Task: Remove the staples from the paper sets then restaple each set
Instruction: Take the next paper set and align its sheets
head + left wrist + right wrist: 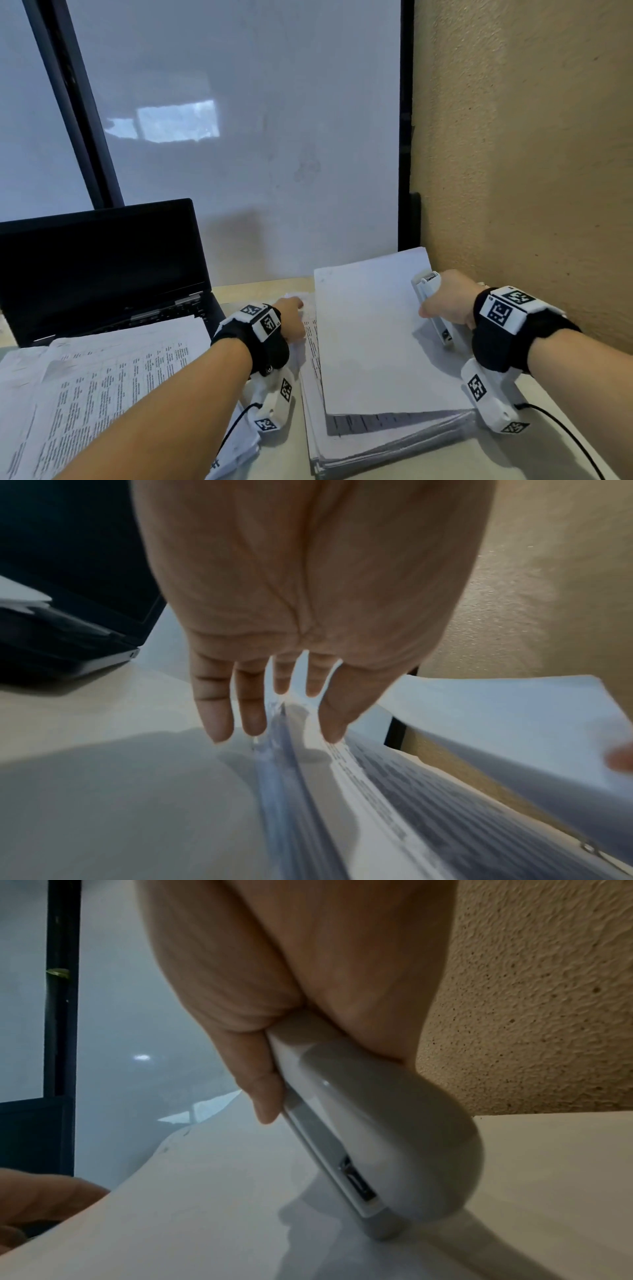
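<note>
A thick stack of paper sets lies on the desk near the right wall, its top set face down and blank. My left hand rests with straight fingers on the stack's left edge, where printed pages show under a lifted white sheet. My right hand grips a white stapler over the top set's right side. In the right wrist view the stapler stands tilted with its lower end touching the paper. No staple can be made out.
A dark open laptop stands at the back left, with printed sheets spread over its front. A textured beige wall bounds the desk on the right, close to the stack. Frosted glass rises behind. Wrist-camera cables trail near the desk's front edge.
</note>
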Demonstrator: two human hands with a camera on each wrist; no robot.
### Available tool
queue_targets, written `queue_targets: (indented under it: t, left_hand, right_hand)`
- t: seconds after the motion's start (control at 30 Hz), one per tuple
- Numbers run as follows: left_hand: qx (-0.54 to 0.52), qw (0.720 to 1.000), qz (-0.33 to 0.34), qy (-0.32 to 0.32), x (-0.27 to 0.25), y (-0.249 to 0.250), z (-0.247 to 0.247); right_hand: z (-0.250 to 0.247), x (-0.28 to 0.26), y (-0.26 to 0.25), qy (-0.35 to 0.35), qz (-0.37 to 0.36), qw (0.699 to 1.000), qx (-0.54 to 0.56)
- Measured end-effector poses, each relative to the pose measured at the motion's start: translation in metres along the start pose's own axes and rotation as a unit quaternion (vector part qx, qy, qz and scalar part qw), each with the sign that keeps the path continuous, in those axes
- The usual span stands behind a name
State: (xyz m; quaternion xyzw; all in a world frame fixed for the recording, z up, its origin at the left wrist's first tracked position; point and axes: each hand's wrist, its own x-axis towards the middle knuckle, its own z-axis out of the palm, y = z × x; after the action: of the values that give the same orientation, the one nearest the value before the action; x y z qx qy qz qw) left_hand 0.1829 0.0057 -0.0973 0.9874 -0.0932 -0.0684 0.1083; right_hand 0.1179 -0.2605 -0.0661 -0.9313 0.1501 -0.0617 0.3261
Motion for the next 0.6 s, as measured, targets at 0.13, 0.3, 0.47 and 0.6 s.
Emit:
queue_targets:
  t: [0.13,0.3,0.47,0.6]
  left_hand:
    - [-0.077,0.994,-0.051,0.052,0.018,-0.007,-0.001]
    - [-0.155,0.971,-0.068,0.172,0.022,-0.011,-0.005]
    - [-0.188,0.959,-0.079,0.197,0.014,-0.009,-0.014]
    - [-0.245,0.941,-0.079,0.222,0.010,-0.006,-0.012]
  right_hand:
    - [0.000,0.000,-0.002,-0.005,-0.018,1.000,0.000]
    - [-0.001,0.001,-0.001,-0.009,-0.035,0.999,-0.001]
    - [-0.001,-0.002,-0.002,-0.008,-0.031,0.999,0.010]
    - [-0.001,-0.003,-0.001,-0.004,-0.028,0.999,0.021]
